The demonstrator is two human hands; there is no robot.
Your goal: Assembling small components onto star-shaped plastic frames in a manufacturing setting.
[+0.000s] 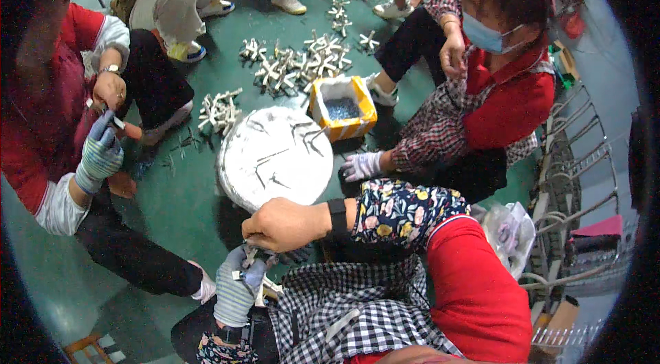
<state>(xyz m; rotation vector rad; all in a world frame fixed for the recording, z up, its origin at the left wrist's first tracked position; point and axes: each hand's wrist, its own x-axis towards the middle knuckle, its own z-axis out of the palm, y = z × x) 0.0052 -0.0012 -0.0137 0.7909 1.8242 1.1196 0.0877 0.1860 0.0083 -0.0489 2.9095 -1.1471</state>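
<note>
My left hand (236,295), in a striped knit glove, is closed low in front of my lap around a small grey-and-white part (272,290); its exact kind is hard to make out. Just above it, my bare right hand (290,224) is closed, fingertips pointing down at the same spot. Whatever sits in those fingers is hidden. Beyond my hands stands a round white-covered drum (302,175) with several thin dark V-shaped pieces (271,158) lying on top.
Behind the drum stands a yellow box (352,131) holding small dark pieces. Star-shaped white parts (295,68) lie heaped on the green floor. A masked co-worker (502,96) sits at right, another person (48,123) at left. Metal racks (584,151) line the right wall.
</note>
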